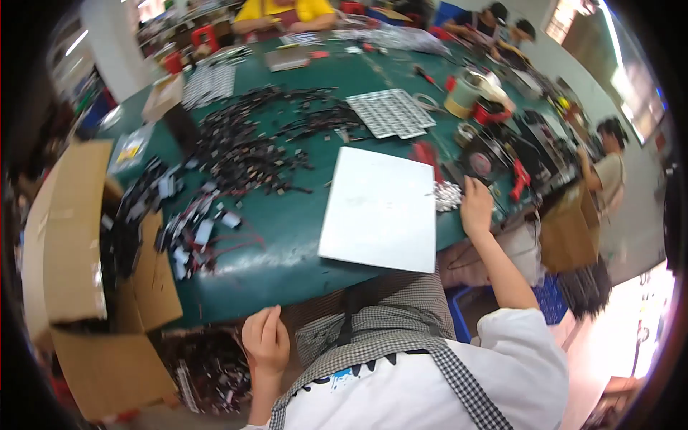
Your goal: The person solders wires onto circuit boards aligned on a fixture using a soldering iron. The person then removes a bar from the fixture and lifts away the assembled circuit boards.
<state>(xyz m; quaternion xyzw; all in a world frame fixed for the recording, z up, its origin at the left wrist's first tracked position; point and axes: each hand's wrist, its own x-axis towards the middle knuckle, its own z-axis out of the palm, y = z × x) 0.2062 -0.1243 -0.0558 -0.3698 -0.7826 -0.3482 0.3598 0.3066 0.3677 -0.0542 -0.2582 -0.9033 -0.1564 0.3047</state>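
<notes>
My left hand hangs below the table's near edge, in front of the apron. Its fingers are loosely bent and nothing shows in them. At the table's right side, my right hand reaches in with its fingers stretched forward, beside a pile of small silvery pieces. A dark item lies by its fingertips; whether they touch it is blurred. Left of that hand, a flat white board sits near the table edge, apart from both hands.
The green table carries heaps of black parts and wired pieces. Printed sheets lie beyond the board. Cardboard boxes flank the left side. A red-handled tool and a greenish tub stand right. Several people sit around.
</notes>
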